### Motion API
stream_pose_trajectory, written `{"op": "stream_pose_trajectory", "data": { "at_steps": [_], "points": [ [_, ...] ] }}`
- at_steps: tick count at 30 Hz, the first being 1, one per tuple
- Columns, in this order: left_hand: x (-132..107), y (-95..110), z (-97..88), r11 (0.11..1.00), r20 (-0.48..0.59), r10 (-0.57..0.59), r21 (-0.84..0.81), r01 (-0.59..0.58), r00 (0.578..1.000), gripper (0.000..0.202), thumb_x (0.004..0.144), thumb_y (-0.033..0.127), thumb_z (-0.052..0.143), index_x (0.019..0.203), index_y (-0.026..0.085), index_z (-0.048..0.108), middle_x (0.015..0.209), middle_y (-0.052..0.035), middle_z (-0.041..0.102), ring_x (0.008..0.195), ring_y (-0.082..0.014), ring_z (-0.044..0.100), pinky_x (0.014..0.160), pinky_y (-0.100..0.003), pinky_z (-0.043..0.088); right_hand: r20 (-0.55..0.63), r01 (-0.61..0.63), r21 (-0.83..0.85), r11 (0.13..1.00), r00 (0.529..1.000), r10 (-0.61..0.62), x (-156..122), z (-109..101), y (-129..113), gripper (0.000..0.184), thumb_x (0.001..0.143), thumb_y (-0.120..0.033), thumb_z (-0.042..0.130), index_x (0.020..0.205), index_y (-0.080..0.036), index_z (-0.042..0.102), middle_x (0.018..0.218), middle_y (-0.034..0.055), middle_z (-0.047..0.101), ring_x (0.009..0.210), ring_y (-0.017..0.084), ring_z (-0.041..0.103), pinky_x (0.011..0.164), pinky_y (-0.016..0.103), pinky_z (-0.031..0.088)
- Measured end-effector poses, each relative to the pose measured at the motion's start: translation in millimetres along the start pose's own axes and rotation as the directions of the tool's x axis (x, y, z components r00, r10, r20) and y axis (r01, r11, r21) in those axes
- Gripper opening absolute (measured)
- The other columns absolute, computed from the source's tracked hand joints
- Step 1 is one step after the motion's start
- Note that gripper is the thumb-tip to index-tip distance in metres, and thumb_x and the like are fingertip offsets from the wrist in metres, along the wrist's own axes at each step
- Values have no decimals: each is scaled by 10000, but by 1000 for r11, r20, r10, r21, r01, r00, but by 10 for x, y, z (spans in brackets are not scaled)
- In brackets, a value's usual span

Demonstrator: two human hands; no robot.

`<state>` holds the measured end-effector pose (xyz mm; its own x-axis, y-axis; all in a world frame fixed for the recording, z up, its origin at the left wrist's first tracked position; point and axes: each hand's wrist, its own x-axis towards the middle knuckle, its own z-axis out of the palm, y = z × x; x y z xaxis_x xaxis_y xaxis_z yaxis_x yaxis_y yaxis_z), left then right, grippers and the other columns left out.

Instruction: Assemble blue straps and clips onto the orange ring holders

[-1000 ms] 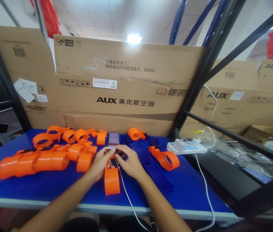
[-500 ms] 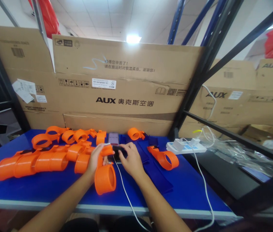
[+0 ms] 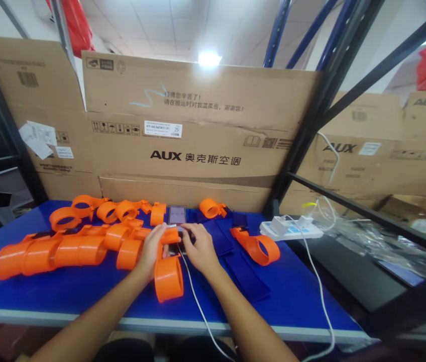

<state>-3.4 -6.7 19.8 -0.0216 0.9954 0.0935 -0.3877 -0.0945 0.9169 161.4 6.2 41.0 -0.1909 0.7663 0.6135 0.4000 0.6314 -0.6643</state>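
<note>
My left hand (image 3: 151, 250) is closed around the upper arm of an orange plastic clamp (image 3: 169, 275), whose wide ring hangs toward me over the blue table (image 3: 66, 291). Right beside it, my right hand (image 3: 200, 248) grips a small black part (image 3: 185, 235) at the top of the same clamp. A white cable (image 3: 194, 296) runs from between my hands down over the table's front edge. Both hands meet at mid-table, just in front of a phone (image 3: 177, 215) lying flat.
Several orange ring clamps (image 3: 66, 249) lie in rows on the left, one more (image 3: 258, 247) to the right on blue straps (image 3: 246, 274). A white power strip (image 3: 292, 230) with chargers sits at the right. Cardboard boxes (image 3: 198, 141) and a black rack post (image 3: 303, 130) wall the back.
My left hand has swung the clamp's ring from straight toward me to tilted left, then back a little. My right hand has shifted from the ring's side up to the black part.
</note>
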Motion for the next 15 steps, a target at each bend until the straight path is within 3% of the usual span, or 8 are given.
{"op": "stream_pose_trajectory", "data": {
  "at_steps": [2, 4, 8, 15],
  "points": [
    [-21, -13, 29, 999, -21, -46, 7, 46, 999, 503, 821, 670, 618, 763, 170, 620, 369, 46, 457, 305, -98, 386, 375, -224, 300, -70, -72, 99, 992, 994, 79, -2, -29, -9, 201, 947, -288, 580, 1051, -268, 750, 950, 49, 728, 830, 221, 604, 819, 324, 456],
    [-51, -11, 65, 996, -18, -88, 10, 88, 996, 515, 804, 692, 627, 775, 178, 613, 367, 60, 435, 295, -99, 375, 355, -220, 287, -43, -119, 163, 979, 991, 127, 1, -33, -18, 211, 940, -339, 599, 1059, -258, 753, 911, 37, 725, 774, 201, 600, 755, 299, 463],
    [-96, 11, 116, 993, 33, -115, 7, 115, 993, 529, 767, 694, 671, 900, 184, 638, 400, 78, 453, 294, -91, 378, 350, -211, 290, 77, -126, 201, 971, 991, 113, 17, -5, -11, 193, 858, -349, 700, 1005, -243, 767, 876, 22, 720, 762, 183, 595, 720, 275, 462],
    [-72, -17, 93, 995, 37, -78, 59, 76, 996, 472, 773, 636, 700, 889, 181, 653, 387, 87, 424, 296, -81, 364, 354, -204, 285, 70, -127, 164, 978, 991, 117, 38, -21, 32, 149, 854, -351, 698, 913, -233, 766, 823, 21, 703, 761, 179, 601, 736, 285, 476]
  ]
}}
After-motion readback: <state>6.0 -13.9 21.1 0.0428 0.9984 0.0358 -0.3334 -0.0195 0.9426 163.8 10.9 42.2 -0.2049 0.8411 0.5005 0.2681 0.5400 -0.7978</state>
